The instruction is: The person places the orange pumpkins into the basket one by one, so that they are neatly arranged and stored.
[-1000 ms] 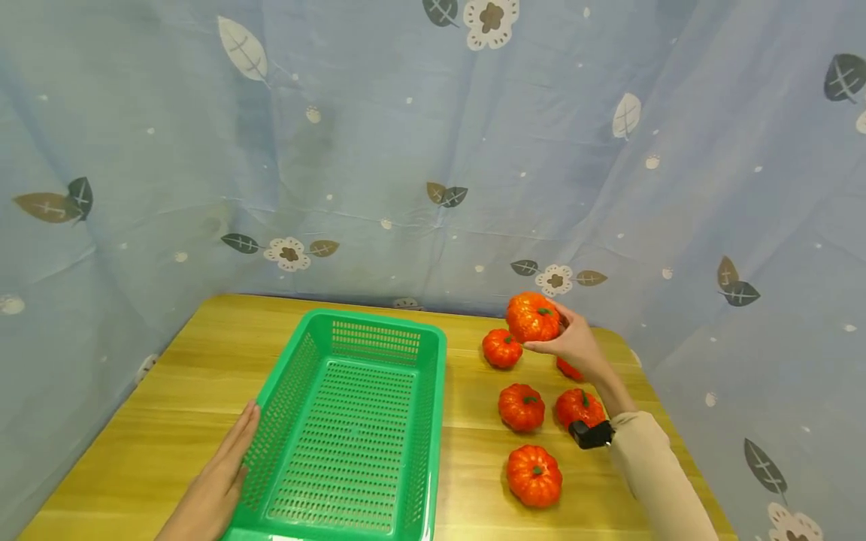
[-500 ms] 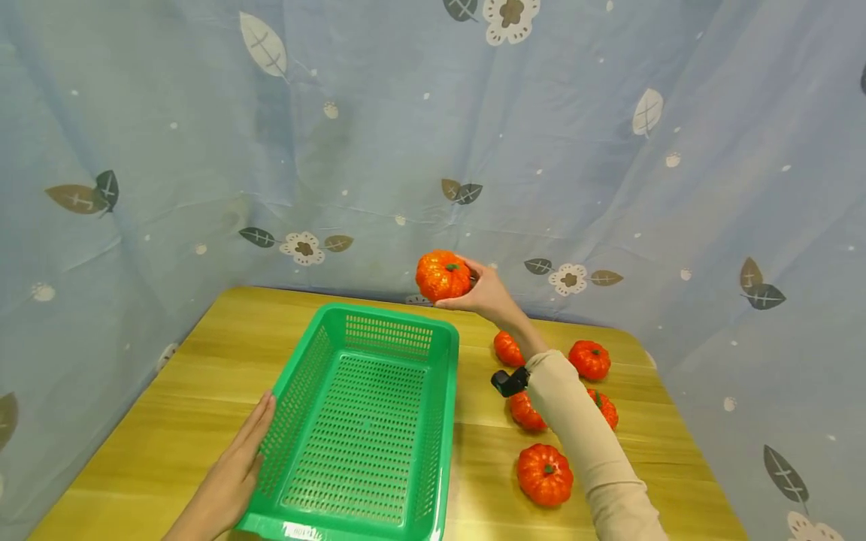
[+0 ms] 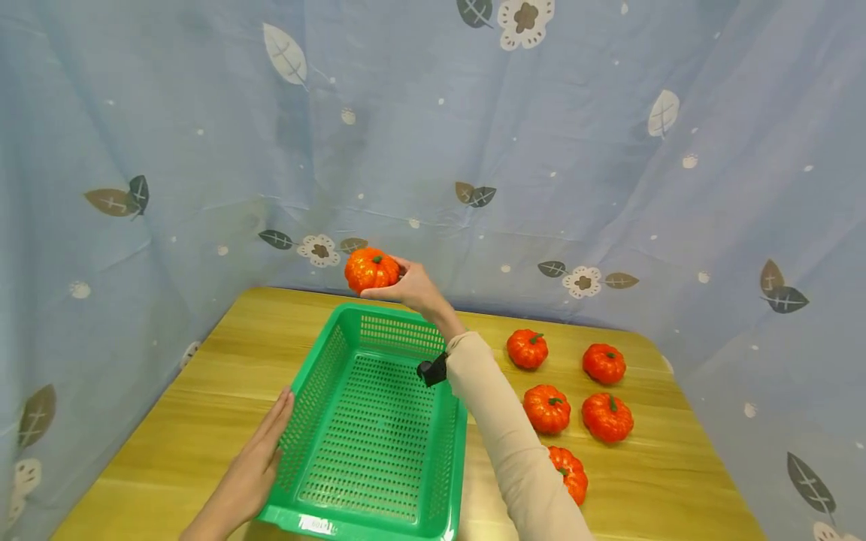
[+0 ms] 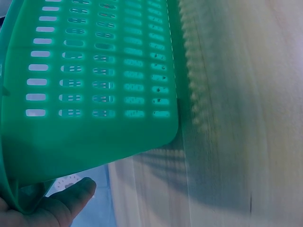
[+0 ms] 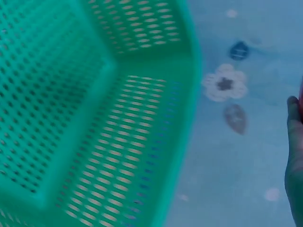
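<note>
1. Pumpkin (image 3: 370,270), small and orange with its green stem up, sits in my right hand (image 3: 413,286), fingers curled round its far side. It is in the air above the far rim of the green basket (image 3: 406,310), near the far-left corner, touching neither rim nor floor.

2. Right wrist view: only the edge of that hand shows at the right border; below lie the mesh floor and far wall of the basket. Nothing is in the basket yet.

3. Left hand (image 3: 260,458): fingers straight, laid flat against the near-left outer wall of the basket, palm on the desk (image 3: 203,391). It grips nothing. Left wrist view shows a fingertip (image 4: 78,191) against the green plastic.

4. Judgement on the step in hand: the pumpkin is over the rim, not the floor. I should bring it toward me until it clears the far wall, lower it close to the mesh, then loosen the fingers, so it neither bounces nor rolls.

5. Keep the left hand braced so the light basket does not slide.

6. Five more pumpkins stand on the desk right of the basket: far pair (image 3: 527,348) (image 3: 604,363), middle pair (image 3: 546,408) (image 3: 607,416), and one (image 3: 572,472) partly hidden behind my sleeve (image 3: 501,428).

7. Blue curtain (image 3: 582,150) with leaf and flower print closes off the back and sides.
</note>
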A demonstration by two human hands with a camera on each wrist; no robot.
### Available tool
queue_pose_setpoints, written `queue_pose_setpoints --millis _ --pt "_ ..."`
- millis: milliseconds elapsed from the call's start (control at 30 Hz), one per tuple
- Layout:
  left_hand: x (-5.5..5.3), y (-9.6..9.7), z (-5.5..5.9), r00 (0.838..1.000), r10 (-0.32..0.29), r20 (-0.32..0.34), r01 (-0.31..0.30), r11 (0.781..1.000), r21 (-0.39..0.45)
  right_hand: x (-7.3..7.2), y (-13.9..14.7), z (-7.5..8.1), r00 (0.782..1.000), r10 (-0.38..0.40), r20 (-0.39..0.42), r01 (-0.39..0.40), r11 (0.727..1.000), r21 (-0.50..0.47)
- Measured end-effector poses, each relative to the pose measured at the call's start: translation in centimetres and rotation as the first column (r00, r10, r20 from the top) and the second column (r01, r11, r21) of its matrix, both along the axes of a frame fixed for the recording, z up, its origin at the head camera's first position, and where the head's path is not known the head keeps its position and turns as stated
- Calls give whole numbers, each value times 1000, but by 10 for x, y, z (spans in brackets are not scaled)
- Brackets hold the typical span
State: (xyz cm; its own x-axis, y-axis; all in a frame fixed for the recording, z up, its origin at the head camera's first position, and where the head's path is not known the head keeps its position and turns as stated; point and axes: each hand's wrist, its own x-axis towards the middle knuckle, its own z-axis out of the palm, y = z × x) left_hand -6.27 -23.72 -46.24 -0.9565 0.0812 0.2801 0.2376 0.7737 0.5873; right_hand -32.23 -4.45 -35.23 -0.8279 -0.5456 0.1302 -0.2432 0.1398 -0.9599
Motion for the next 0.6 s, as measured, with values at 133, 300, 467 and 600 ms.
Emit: queue_pose_setpoints --millis 133,300,467,600 --pt "0 0 0 1000 4 6 -4 1000 -5 5 -12 -24 999 -2 40 -4 989 149" --pt "-1 0 0 999 14 41 -13 1000 -10 14 -23 -44 997 6 75 -24 969 245" --pt "-1 0 1 998 21 59 -20 1000 -8 23 -32 -59 997 -11 72 -16 934 356" --pt "0 -1 0 998 26 63 -25 1000 -10 26 -35 -71 995 -71 70 34 904 425"
